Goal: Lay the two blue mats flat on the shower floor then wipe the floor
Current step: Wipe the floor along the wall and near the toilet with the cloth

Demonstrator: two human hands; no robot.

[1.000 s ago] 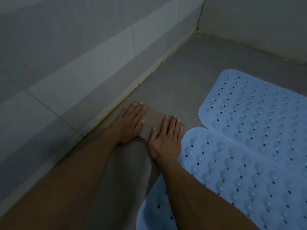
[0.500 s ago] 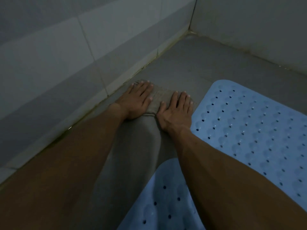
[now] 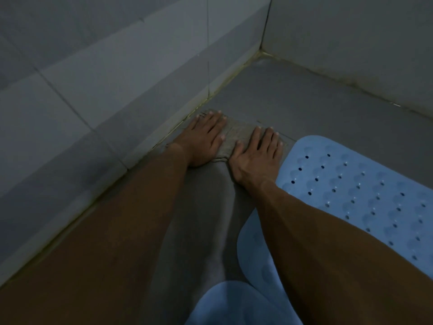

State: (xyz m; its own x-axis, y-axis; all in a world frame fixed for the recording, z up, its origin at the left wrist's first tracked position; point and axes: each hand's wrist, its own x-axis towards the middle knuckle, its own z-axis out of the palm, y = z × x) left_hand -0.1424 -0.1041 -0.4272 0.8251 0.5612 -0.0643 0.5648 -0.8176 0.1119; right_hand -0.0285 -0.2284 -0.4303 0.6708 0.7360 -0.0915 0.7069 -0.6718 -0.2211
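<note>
A brownish-grey cloth (image 3: pixel 236 137) lies flat on the grey shower floor (image 3: pixel 293 99), close to the left wall. My left hand (image 3: pixel 206 139) presses on its left part with straight fingers. My right hand (image 3: pixel 255 156) presses on its right part, fingers spread flat. One blue mat (image 3: pixel 365 191), dotted with holes and bumps, lies flat to the right, and my right forearm covers part of it. The rounded end of a second blue mat (image 3: pixel 236 303) shows at the bottom edge.
A tiled wall (image 3: pixel 105 78) runs along the left, with a stained grout line where it meets the floor. A second wall (image 3: pixel 363 43) closes the back right, forming a corner (image 3: pixel 262 52). Bare floor stretches beyond the cloth toward that corner.
Both hands have slid the cloth forward along the left wall toward the corner. The view has followed, so the mats now lie lower and nearer to me.
</note>
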